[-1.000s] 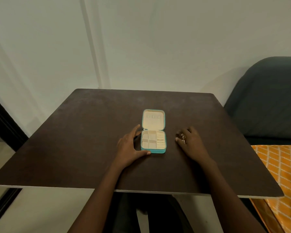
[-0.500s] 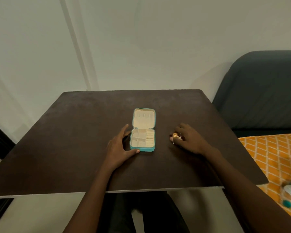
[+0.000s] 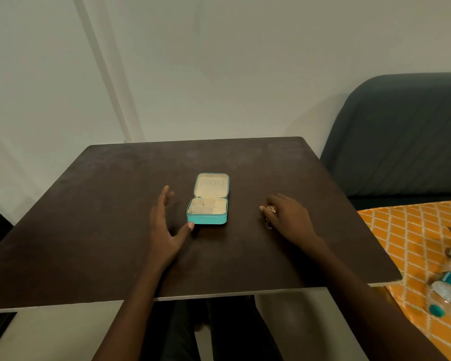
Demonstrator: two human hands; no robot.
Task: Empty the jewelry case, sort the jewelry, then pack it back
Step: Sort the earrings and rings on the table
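The open teal jewelry case (image 3: 208,201) lies mid-table beside the flat, empty left hand (image 3: 164,225), while the right hand (image 3: 288,217) clutches gold jewelry (image 3: 271,210) whose dangling piece may snag, tangle or slip when set down.

dark table (image 3: 94,230) | on it: open teal jewelry case (image 3: 208,213), gold jewelry (image 3: 271,211)

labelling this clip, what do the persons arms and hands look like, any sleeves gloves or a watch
Both forearms are bare as far as the head view shows: no sleeves, gloves, watch or bracelet. The left hand shows no ring on its fingers. On the right hand the fingers are partly hidden by gold jewelry, so a worn ring cannot be told.
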